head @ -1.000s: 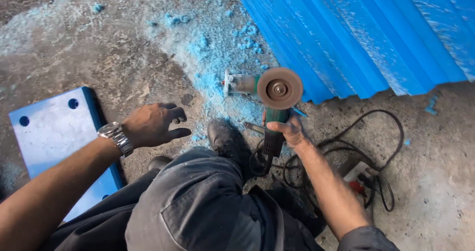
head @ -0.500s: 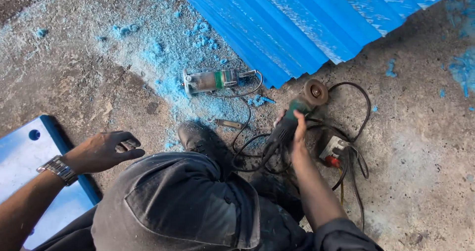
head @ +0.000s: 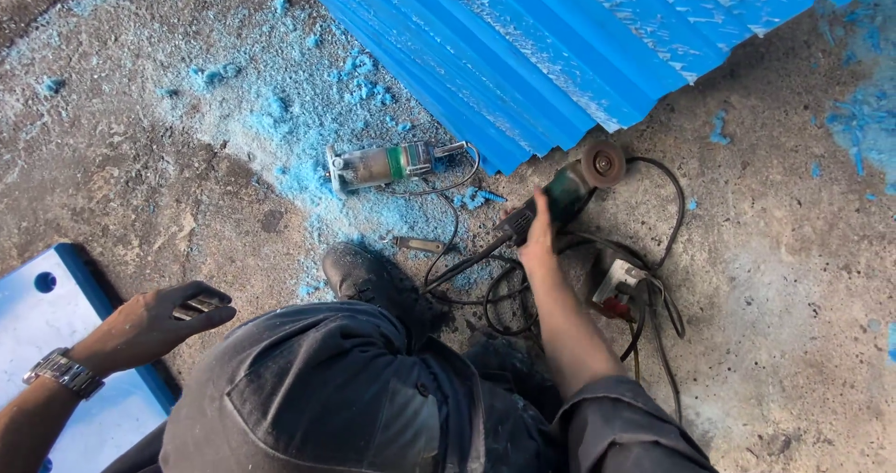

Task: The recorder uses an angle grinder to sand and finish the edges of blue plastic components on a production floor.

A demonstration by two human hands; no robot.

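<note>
No tubs or boxes down here, just a concrete floor (head: 775,277) dusted with blue shavings (head: 280,109), so straight to the action: the right hand (head: 539,235) is wrapped on the body of a green angle grinder (head: 560,198), which lies on the floor with its round disc (head: 603,163) pointing up towards the edge of the blue corrugated sheet (head: 560,44). The fingers are curled around the far side of the tool, so how tight that grip is cannot be made out from this angle. Over on the other side, the left hand (head: 154,324), a metal wristwatch (head: 63,372) on its wrist, hangs well apart from the grinder with fingers loosely spread and holding nothing, just above the floor beside a flat blue plate with holes (head: 37,324). Between the two hands sits the person's bent knee in dark trousers (head: 317,398) and a black boot (head: 359,272). Ahead of the boot lies a second power tool (head: 383,165), silver with a green band, untouched in the thickest of the blue dust, and a small metal key (head: 415,244) rests just near it. A tangle of black cable (head: 485,296) runs from the grinder to a white and red socket block (head: 621,286) close by the right forearm; the plate and the sheet are both cut off at the edges
</note>
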